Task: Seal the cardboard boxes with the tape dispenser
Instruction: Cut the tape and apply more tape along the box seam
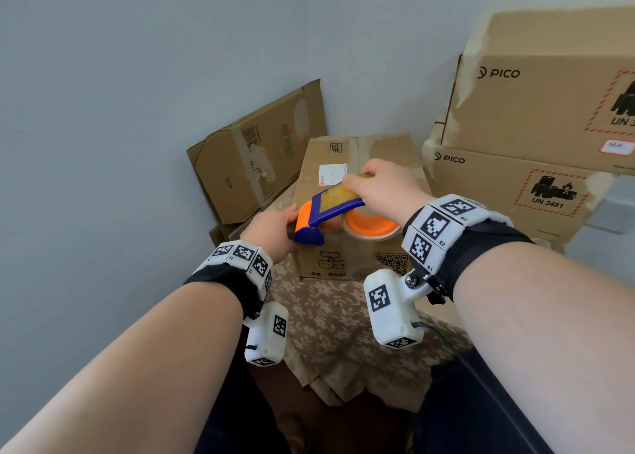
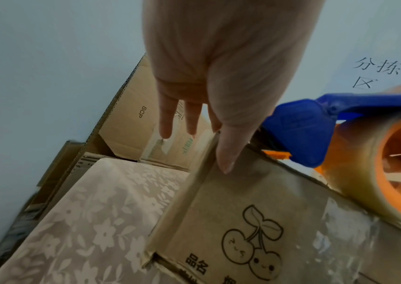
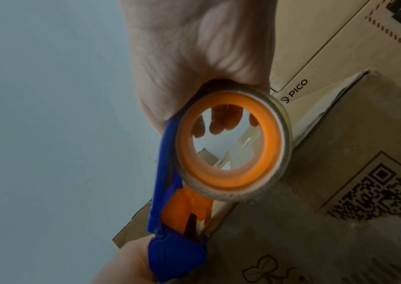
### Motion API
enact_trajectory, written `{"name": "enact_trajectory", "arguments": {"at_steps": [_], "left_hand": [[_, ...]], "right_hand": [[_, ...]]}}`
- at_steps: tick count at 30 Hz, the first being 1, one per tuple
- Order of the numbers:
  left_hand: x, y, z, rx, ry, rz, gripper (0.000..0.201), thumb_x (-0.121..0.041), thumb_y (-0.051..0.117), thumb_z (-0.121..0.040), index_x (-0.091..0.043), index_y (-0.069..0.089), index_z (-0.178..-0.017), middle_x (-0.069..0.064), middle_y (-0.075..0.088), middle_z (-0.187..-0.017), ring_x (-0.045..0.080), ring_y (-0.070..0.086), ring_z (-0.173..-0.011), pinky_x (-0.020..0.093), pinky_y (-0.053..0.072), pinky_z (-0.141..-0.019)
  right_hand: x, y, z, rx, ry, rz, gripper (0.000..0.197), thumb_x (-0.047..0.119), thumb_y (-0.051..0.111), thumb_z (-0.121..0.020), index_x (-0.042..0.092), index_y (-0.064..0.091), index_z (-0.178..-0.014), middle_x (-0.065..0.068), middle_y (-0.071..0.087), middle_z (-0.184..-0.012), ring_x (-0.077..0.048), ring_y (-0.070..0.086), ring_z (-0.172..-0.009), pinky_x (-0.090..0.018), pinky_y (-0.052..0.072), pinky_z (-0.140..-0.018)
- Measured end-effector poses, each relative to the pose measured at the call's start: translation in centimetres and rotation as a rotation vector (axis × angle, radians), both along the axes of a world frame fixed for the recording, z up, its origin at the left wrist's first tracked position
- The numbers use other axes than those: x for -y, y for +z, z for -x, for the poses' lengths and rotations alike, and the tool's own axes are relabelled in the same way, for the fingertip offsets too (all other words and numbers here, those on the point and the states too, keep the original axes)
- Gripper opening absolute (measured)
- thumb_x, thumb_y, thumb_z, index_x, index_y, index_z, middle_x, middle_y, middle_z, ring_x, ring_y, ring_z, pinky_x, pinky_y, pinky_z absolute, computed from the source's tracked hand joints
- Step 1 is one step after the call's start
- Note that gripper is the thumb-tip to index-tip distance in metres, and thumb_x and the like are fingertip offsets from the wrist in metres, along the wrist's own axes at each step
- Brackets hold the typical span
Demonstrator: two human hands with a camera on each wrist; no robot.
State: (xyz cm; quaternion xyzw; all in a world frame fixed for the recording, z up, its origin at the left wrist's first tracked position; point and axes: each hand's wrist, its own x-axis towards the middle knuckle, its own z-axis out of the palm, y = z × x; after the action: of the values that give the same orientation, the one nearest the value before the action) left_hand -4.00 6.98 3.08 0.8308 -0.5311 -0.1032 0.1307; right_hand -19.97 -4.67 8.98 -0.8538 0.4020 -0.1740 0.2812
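— Cardboard box (image 1: 357,178): position?
— On the flowered cloth (image 1: 330,323), near a flattened carton (image 1: 254,154); two stacked boxes (image 1: 536,137) stand to the right.
— Tape dispenser (image 1: 330,209)?
— Blue and orange, at the box's near top edge, just above it.
— Right hand (image 1: 381,185)?
— Fingers curled over the dispenser, clamped on it.
— Left hand (image 1: 275,233)?
— Fingers straight; thumb (image 2: 228,153) pressed on the box's front face beside the dispenser's blue end.
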Motion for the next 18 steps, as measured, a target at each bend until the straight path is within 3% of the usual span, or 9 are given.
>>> {"name": "enact_trajectory", "arguments": {"at_steps": [5,18], "left_hand": [[0.25,0.28,-0.02,0.050,0.017,-0.054,0.061,-0.018,0.067,-0.085,-0.030,0.042,-0.140,0.002,0.062,-0.125,0.026,0.054,-0.117,0.037,0.045,-0.097],[0.49,-0.20,-0.33,0.122,0.066,-0.116,0.056,-0.017,0.056,-0.089,-0.028,0.038,-0.141,0.007,0.056,-0.131,0.028,0.045,-0.129,0.042,0.046,-0.098]], "right_hand": [[0.23,0.06,0.07,0.032,-0.003,-0.047,0.037,0.042,0.047,-0.094,0.007,0.058,-0.102,-0.005,0.054,-0.076,-0.017,0.049,-0.066,-0.030,0.039,-0.060],[-0.14,0.28,0.08,0.021,0.002,-0.041,0.038,0.044,0.048,-0.093,0.008,0.058,-0.099,-0.002,0.053,-0.073,-0.015,0.048,-0.065,-0.028,0.039,-0.059]]}}
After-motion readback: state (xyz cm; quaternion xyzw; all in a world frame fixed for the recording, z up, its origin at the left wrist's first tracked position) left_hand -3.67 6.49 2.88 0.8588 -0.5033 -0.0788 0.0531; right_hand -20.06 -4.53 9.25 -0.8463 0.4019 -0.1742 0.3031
